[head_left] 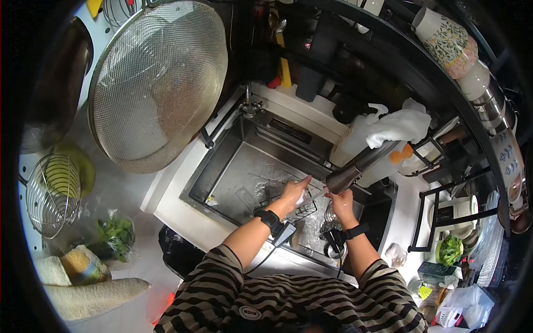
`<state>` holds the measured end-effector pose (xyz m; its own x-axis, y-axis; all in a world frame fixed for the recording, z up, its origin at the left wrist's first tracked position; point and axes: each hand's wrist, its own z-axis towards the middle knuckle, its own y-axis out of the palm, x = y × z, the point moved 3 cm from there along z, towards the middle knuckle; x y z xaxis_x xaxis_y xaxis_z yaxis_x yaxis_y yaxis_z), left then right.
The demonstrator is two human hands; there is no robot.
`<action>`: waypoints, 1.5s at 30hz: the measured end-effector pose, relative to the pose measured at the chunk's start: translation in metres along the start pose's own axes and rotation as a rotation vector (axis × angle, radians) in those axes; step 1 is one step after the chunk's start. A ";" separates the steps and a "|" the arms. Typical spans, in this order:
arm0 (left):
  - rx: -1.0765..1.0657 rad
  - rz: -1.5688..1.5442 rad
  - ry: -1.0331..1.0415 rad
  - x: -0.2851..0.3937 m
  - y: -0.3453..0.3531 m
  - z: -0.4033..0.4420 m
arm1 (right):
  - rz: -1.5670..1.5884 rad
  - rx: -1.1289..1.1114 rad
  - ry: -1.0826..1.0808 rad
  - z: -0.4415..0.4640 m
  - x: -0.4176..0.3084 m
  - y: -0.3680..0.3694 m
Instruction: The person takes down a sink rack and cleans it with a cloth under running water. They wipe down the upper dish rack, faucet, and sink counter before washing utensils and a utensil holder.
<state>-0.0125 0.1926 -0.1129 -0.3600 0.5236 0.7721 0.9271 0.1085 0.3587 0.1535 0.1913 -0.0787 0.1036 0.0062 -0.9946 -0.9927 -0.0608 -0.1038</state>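
Both of my hands are over a steel sink. The fingers of my left hand are closed around a small white wad, which may be foam or a sponge. A slim, pale, blade-like utensil spans the gap between my hands. My right hand is closed on its right end, and its exact kind is unclear. Below my hands, a black wire rack sits in the sink. Near my right hand lies a dark wire-like bundle, partly hidden by the wrist.
A faucet stands at the sink's far left corner. A dark metal cylinder hangs close above my right hand. A large mesh strainer hangs upper left. A black dish rack stands right. Stacked cups are on the upper right shelf.
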 end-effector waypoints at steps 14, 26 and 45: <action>-0.075 0.023 0.052 0.033 -0.027 0.018 | -0.458 -0.190 -0.352 0.033 -0.013 -0.019; -0.080 0.420 0.637 0.152 0.027 0.018 | -0.025 -0.306 -0.190 0.114 -0.096 0.023; 0.823 1.307 1.512 0.329 0.014 0.088 | -0.544 -0.161 -0.783 0.281 -0.178 0.097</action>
<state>-0.1090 0.4408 0.1002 0.9462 -0.2620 0.1899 0.3230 0.8002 -0.5053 0.0221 0.4649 0.0887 0.4189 0.7339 -0.5347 -0.7946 0.0112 -0.6071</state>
